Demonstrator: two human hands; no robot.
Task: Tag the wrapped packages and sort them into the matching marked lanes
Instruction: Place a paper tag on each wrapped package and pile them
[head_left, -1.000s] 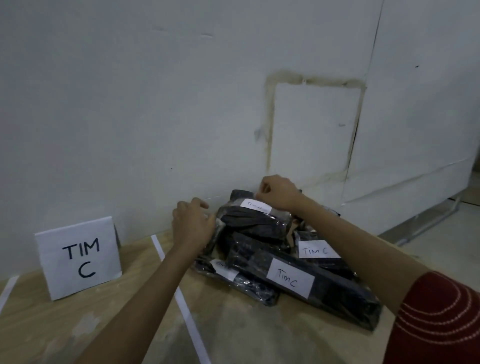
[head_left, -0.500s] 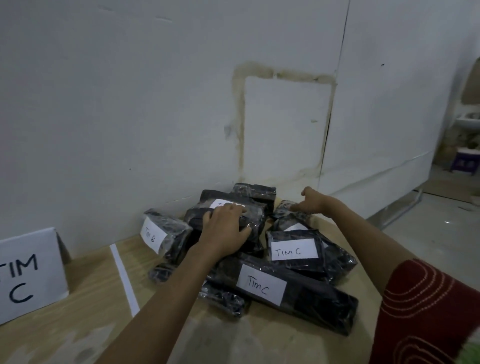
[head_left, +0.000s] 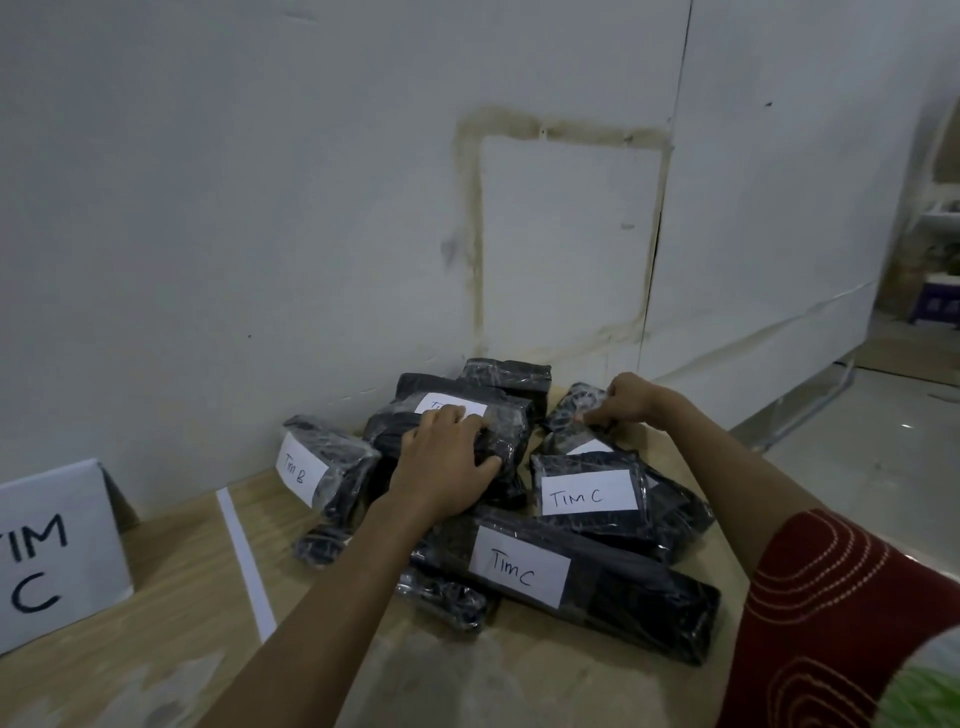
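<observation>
A heap of black plastic-wrapped packages lies against the wall. My left hand (head_left: 448, 462) rests palm down on the top package (head_left: 506, 421), fingers bent over its near side, partly covering its white tag. My right hand (head_left: 626, 401) pinches the wrap of a small package (head_left: 574, 410) at the back right. Two packages tagged "Tim C" lie in front: a flat one (head_left: 589, 496) and a long one (head_left: 597, 582). A package tagged "Tim B" (head_left: 327, 467) leans at the heap's left. More packages lie partly hidden underneath.
A folded white sign reading "TIM C" (head_left: 49, 551) stands at the far left. A white tape line (head_left: 247, 561) runs across the wooden surface (head_left: 171, 613) between sign and heap. The white wall stands right behind. The surface's right edge drops to a grey floor (head_left: 857, 457).
The view shifted right and closer. My left hand moved onto the top package and stayed there. My right hand left that package, went to the back right and now pinches the small one.
</observation>
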